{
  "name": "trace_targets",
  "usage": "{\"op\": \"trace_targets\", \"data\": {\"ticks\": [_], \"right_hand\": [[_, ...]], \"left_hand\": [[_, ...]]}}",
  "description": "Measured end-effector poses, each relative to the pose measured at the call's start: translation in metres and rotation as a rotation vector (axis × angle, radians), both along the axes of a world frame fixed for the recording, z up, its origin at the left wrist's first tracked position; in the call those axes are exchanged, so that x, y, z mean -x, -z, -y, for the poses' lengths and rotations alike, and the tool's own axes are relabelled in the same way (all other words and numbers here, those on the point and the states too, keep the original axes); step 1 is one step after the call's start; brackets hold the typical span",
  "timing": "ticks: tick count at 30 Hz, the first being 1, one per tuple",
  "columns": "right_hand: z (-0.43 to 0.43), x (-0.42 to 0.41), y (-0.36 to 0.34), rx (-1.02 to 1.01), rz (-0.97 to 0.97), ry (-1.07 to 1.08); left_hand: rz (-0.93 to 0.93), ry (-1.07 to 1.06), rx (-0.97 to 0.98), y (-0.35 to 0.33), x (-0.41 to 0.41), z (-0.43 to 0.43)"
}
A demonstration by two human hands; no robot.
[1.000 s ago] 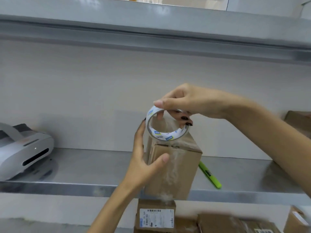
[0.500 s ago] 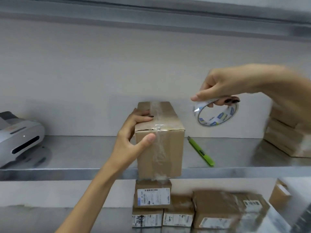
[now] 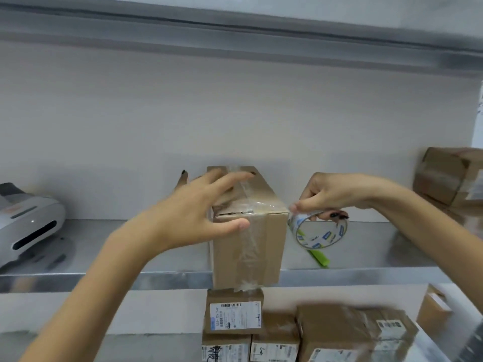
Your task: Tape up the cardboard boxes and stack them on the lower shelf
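Observation:
A brown cardboard box (image 3: 264, 246) stands at the front edge of the steel shelf (image 3: 162, 279), with clear tape running over its top and down its front. My left hand (image 3: 198, 218) lies over the box's top left corner, fingers spread and straight, thumb on the front face. Just right of the box, my right hand (image 3: 332, 197) pinches a roll of clear tape (image 3: 320, 232) with blue and yellow print on its core, held a little above the shelf. Several taped, labelled boxes (image 3: 234, 316) are stacked on the lower shelf below.
A grey and white label printer (image 3: 26, 223) sits at the left of the shelf. A green utility knife (image 3: 317, 257) lies behind the tape roll. More cardboard boxes (image 3: 449, 176) are piled at the far right. Another shelf (image 3: 235, 27) runs overhead.
My right hand carried the tape roll off the box top, out to the right, then back down close to the box. My left hand loosened its grip and spread over the top.

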State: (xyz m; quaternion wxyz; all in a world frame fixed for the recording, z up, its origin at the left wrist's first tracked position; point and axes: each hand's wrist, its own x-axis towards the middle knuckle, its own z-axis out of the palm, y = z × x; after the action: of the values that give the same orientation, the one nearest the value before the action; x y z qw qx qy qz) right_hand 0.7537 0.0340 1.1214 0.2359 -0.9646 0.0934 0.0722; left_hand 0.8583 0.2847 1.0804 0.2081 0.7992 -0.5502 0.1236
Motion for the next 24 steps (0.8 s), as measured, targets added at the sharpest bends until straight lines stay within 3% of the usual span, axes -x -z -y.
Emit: {"op": "trace_targets", "data": {"ticks": [3,5,8,12,16,19,24], "right_hand": [[-0.006,-0.003,0.005,-0.014,-0.029,-0.025],[-0.009,-0.004,0.006,-0.021,-0.029,-0.031],[-0.012,-0.002,0.010,-0.066,0.002,-0.022],[-0.024,0.006,0.000,-0.057,0.072,-0.040],[-0.038,0.020,-0.032,-0.161,0.246,-0.123],[-0.048,0.018,-0.043,-0.148,0.329,-0.215],[-0.064,0.003,-0.026,-0.190,0.300,-0.248]], "left_hand": [[0.250,-0.117,-0.303,-0.007,0.016,0.015],[0.283,-0.200,-0.323,0.000,0.023,0.022],[0.306,-0.109,-0.051,0.020,0.028,0.018],[0.045,0.043,0.538,0.057,0.025,0.005],[-0.197,0.047,0.916,0.101,0.033,0.011],[-0.429,-0.040,0.913,0.129,0.044,0.027],[-0.385,-0.001,0.745,0.134,0.032,0.035]]}}
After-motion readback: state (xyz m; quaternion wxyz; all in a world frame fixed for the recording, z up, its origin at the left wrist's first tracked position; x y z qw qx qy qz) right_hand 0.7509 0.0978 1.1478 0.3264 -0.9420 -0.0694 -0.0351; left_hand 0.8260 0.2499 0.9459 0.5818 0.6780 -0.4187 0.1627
